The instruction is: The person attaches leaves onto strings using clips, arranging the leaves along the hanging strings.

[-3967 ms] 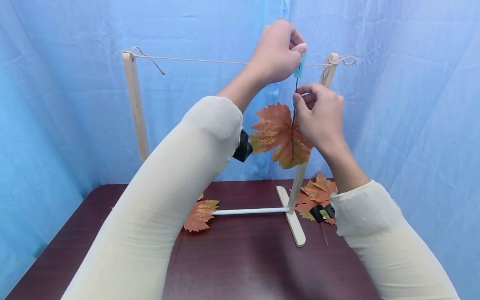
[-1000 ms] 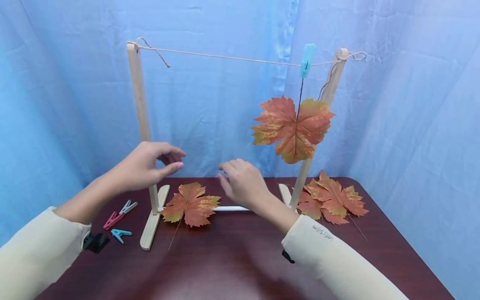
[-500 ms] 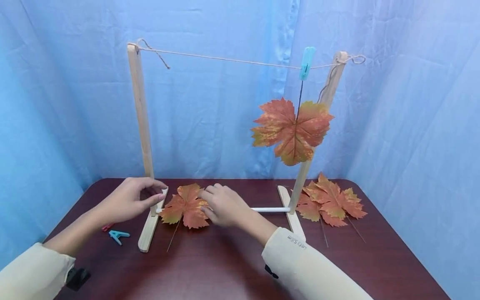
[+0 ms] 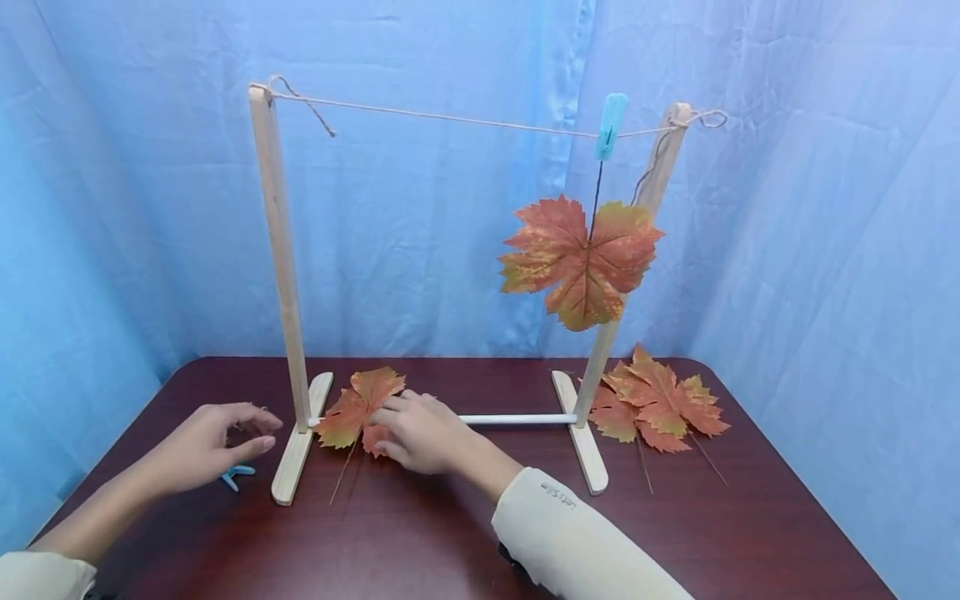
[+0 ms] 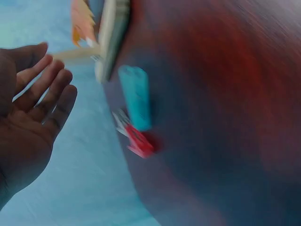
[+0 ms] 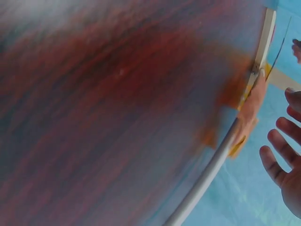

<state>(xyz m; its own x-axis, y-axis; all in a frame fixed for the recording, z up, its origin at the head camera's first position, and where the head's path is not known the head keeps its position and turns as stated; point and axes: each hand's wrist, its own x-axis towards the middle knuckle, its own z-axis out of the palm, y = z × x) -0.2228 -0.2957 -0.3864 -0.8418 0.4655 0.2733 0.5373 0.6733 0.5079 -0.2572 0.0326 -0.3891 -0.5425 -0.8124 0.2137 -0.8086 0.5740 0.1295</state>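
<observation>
My left hand (image 4: 213,446), fingers loosely bent and holding nothing, hovers by the blue clothespin (image 4: 237,476). The left wrist view shows that pin with a red clothespin (image 5: 141,143) and a white clothespin (image 5: 121,121), blurred. My right hand (image 4: 420,433) reaches over an orange artificial leaf (image 4: 348,417) lying across the white rod, covering its right part. In the right wrist view the fingers (image 6: 282,146) look spread and apart from the leaf. A second artificial leaf (image 4: 585,258) hangs by its stem from a light-blue clothespin (image 4: 611,127) on the string (image 4: 450,117).
Two wooden posts, the left post (image 4: 279,250) and the right post (image 4: 663,167), carry the string. A white rod (image 4: 517,419) joins their flat feet. More artificial leaves (image 4: 660,400) lie at the right on the dark red table (image 4: 465,533). Blue curtains (image 4: 420,250) surround it.
Both hands left the hanging leaf, now clipped to the string, and came down. The left hand moved down-left toward the clothespins; the right hand moved left over the lying leaf.
</observation>
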